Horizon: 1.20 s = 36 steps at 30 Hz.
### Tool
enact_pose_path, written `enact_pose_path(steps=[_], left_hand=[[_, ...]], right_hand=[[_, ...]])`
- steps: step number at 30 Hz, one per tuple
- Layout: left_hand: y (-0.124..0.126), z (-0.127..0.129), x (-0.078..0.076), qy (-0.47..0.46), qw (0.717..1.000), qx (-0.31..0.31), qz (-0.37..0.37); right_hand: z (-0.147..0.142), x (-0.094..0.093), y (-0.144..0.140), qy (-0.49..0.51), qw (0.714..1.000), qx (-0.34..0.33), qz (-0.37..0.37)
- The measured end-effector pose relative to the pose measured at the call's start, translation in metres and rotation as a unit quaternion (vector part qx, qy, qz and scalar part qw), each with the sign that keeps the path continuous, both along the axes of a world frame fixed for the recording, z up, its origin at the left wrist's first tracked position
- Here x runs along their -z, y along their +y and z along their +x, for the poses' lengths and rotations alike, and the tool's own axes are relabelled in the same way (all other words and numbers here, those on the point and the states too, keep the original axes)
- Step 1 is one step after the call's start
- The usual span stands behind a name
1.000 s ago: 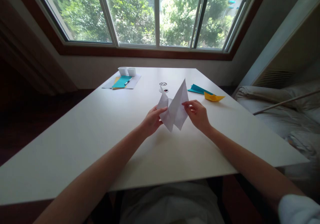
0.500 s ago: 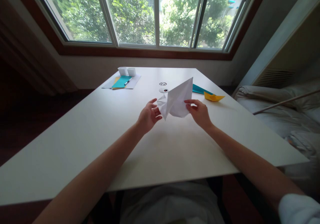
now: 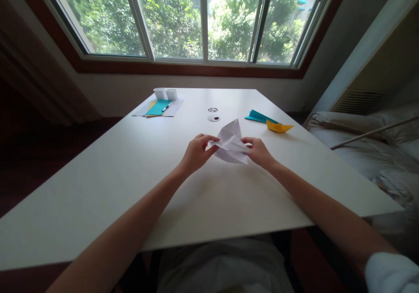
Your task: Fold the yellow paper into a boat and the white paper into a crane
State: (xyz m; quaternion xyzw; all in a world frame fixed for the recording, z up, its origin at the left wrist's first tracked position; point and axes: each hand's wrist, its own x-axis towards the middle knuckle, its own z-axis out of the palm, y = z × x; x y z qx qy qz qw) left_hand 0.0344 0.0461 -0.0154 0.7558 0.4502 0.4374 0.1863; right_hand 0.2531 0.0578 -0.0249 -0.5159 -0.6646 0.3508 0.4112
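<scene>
A creased, folded sheet of white paper [image 3: 231, 143] is held between my two hands above the middle of the table. My left hand [image 3: 198, 152] pinches its left side between thumb and fingers. On the right side, my right hand [image 3: 257, 149] grips another edge of it, the thumb partly hidden. One pointed flap of the paper stands up at the back, and a corner hangs down toward the front right.
The white table [image 3: 98, 188] reaches toward the window. Right of the paper lie a folded blue paper plane [image 3: 258, 116] and a yellow paper boat [image 3: 279, 126]. At the far left are blue sheets [image 3: 158, 107], a pen [image 3: 167, 106] and two white paper boxes [image 3: 165, 94].
The white paper has been turned and lowered, and its tall flap no longer covers the blue plane. My left hand has gone from spread fingers to pinching the paper's left side.
</scene>
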Motion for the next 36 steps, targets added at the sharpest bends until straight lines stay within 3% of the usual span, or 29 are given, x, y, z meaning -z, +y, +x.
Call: enact_pose_path(steps=[3,7,9,11,13,15,17,19,22,29,36], left_hand=[[0.001,0.0,0.0,0.044,0.993,-0.061,0.086],[0.001,-0.002,-0.002,0.022,0.988,-0.115,0.105],[0.001,-0.005,-0.002,0.026,0.983,-0.144,0.11],[0.001,-0.007,-0.002,0.054,0.978,-0.165,0.118],[0.0,-0.007,-0.001,0.084,0.973,-0.174,0.122],[-0.002,-0.005,0.0,0.097,0.974,-0.169,0.113],[-0.003,-0.001,0.0,0.09,0.98,-0.148,0.099],[-0.004,0.003,0.0,0.071,0.989,-0.106,0.076],[-0.005,0.009,0.0,0.016,0.999,-0.048,0.019],[-0.007,0.012,-0.002,-0.072,0.996,-0.014,-0.051],[-0.01,0.013,-0.005,-0.018,0.999,-0.002,-0.029]], right_hand=[[-0.002,-0.002,-0.001,0.056,0.997,-0.017,-0.045],[-0.002,-0.002,0.002,0.154,0.984,-0.022,-0.088],[-0.001,-0.001,0.002,0.146,0.989,0.01,-0.026],[0.0,-0.002,0.0,0.093,0.989,0.054,0.099],[0.0,-0.004,-0.005,0.022,0.971,0.061,0.228],[-0.003,-0.007,-0.013,-0.042,0.951,0.002,0.306],[-0.008,-0.008,-0.021,-0.1,0.937,-0.08,0.326],[-0.014,-0.008,-0.027,-0.144,0.929,-0.12,0.318],[-0.018,-0.006,-0.029,-0.204,0.92,-0.113,0.314],[-0.015,-0.003,-0.027,-0.342,0.882,-0.106,0.307],[-0.018,-0.001,-0.025,-0.319,0.9,-0.107,0.279]])
